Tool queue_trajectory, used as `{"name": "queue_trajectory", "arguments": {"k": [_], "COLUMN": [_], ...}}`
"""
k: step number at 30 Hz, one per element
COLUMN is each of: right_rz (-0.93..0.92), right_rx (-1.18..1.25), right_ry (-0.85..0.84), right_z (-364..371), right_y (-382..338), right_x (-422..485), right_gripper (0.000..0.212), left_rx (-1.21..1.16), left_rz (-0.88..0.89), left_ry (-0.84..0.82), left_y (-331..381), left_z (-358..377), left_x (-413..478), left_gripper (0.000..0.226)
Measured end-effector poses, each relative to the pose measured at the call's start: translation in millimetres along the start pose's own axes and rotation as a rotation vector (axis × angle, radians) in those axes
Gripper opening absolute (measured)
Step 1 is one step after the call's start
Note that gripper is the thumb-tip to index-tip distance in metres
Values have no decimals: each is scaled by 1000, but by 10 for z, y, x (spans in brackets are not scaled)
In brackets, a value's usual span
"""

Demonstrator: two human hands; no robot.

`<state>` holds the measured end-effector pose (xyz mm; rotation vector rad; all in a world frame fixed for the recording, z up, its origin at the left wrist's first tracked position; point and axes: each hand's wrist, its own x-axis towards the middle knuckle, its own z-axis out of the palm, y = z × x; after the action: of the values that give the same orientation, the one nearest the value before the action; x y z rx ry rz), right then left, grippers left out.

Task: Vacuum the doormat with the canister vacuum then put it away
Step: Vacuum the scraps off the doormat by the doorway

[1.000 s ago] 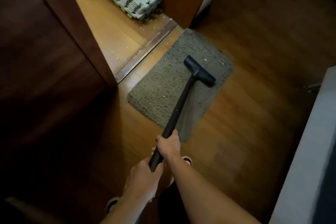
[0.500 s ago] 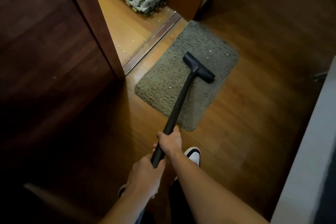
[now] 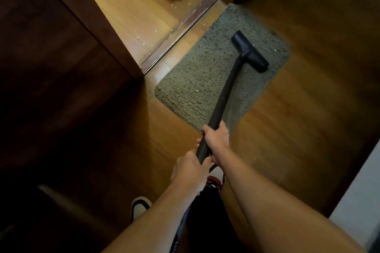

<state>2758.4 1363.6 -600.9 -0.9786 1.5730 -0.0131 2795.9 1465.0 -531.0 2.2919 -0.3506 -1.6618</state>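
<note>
- Two hands on the black wand (image 3: 226, 92). The right hand (image 3: 217, 137) is wrapped fully round the tube. The left hand (image 3: 190, 170) is curled round the tube's end, touching the right at its 7 o'clock. Neither holds anything else.
- Floor nozzle (image 3: 249, 53) sits on the doormat (image 3: 197, 80), toward the mat's 2 o'clock side, near that edge.
- Doormat lies on the wood floor (image 3: 298, 119) at 12–1 o'clock from the hands, its 10 o'clock edge near the door threshold (image 3: 178, 31).
- Canister not in view, so I can't tell where it is.
- Judgement: mid-vacuuming. White specks (image 3: 197, 90) remain around the mat's middle, so that side likely needs passes.
- Risk: the mat looks loose on smooth wood, so a pull stroke under suction could drag or bunch it.
- Risk: the nozzle is close to the mat's edge. Catching the edge could fold it over.
- Risk: the door edge (image 3: 131, 55) stands at 9 o'clock of the mat, and a wide sweep that way could knock it.
- Risk: the shoe (image 3: 140, 207) is close under the hands, and the hose run is unseen. Stepping back could snag it.
</note>
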Motion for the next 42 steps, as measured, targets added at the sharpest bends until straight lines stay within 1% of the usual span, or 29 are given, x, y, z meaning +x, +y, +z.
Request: {"name": "queue_trajectory", "arguments": {"k": [6,10,14,18,23,27,29,34,38,42], "right_rz": [-7,-7,-15,-7,13,17,24,55,67,105], "right_rx": [-5,-14,-44,-60,-54,-79,-72,-59,-59,-33], "right_ry": [26,20,17,37,21,4,-8,-33,-61,-102], "right_z": [-336,-536,-625,-556,-397,-165,-15,404,744,1101], "right_y": [-419,-670,-765,-733,-586,-363,-220,132,404,718], "right_x": [426,631,745,732,516,236,61,-416,-826,-1228], "right_gripper": [37,33,33,33,31,32,33,41,39,41], "left_rx": [-2,27,-20,-22,-81,-109,-119,-153,-170,-165], "left_rz": [-5,18,20,30,2,-28,-38,-53,-52,-88], "left_ry": [0,12,7,10,-24,-45,-49,-46,-1,-8], "left_y": [595,921,1062,999,735,374,149,-440,-956,-1504], "left_z": [108,155,173,136,63,-60,-141,-338,-459,-598], "left_x": [308,481,521,503,372,169,33,-349,-636,-857], "left_gripper": [29,32,28,28,25,24,20,19,17,16]}}
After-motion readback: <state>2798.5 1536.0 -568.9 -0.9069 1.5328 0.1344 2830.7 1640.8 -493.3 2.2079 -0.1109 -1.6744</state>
